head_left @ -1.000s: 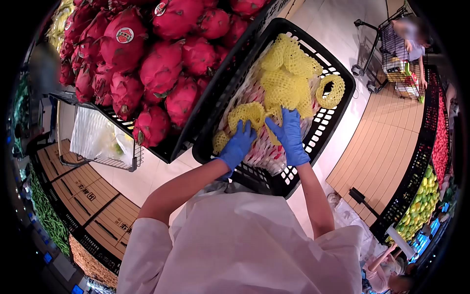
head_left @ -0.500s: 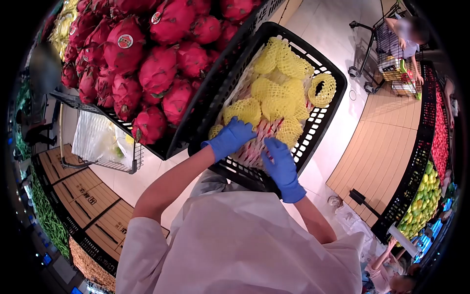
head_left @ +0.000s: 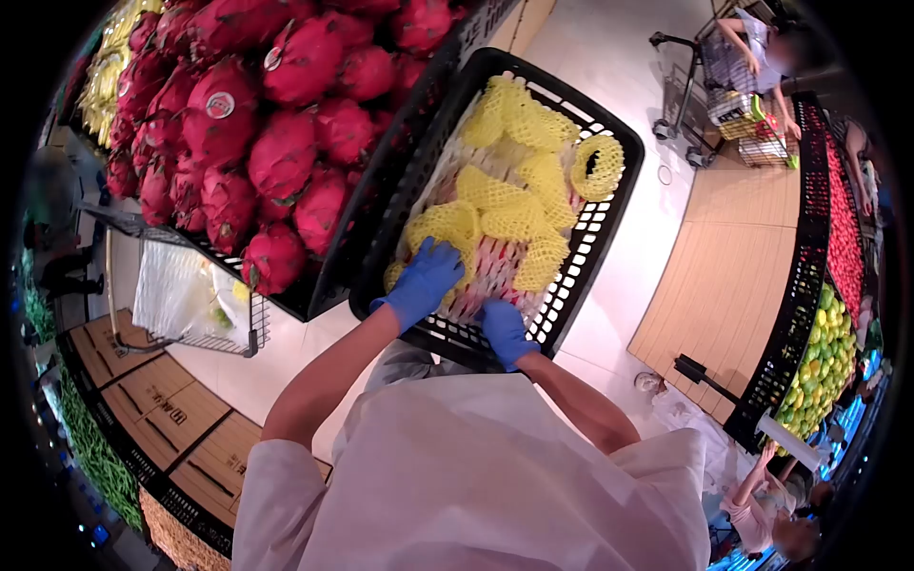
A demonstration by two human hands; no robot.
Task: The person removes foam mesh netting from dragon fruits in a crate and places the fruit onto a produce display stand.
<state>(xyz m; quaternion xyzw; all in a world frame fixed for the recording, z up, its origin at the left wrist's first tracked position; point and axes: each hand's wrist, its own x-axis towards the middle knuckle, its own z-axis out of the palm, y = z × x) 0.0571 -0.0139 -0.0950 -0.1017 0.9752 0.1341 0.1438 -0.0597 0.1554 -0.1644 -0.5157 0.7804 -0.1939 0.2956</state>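
Note:
A black slatted basket (head_left: 624, 195) holds yellow foam fruit nets (head_left: 500, 200) lying over white foam netting (head_left: 476, 297), through which red shows. My left hand (head_left: 424, 284), in a blue glove, rests on a yellow net at the near left side, its fingers apart. At the near end of the basket, my right hand (head_left: 506, 333), also blue-gloved, has its fingers curled against the white netting. Their tips are partly hidden. One yellow net ring (head_left: 598, 167) sits at the right rim.
Dragon fruit (head_left: 283, 150) fill a black display crate left of the basket. A wire cart (head_left: 195, 295) with clear plastic stands below it. To the right are a wooden stand (head_left: 719, 266), green-yellow fruit (head_left: 819, 366) and a person beside a shopping cart (head_left: 733, 86).
My right hand has moved down and left to the near end of the netting. My left hand has moved slightly lower and left onto a yellow net. The view has shifted.

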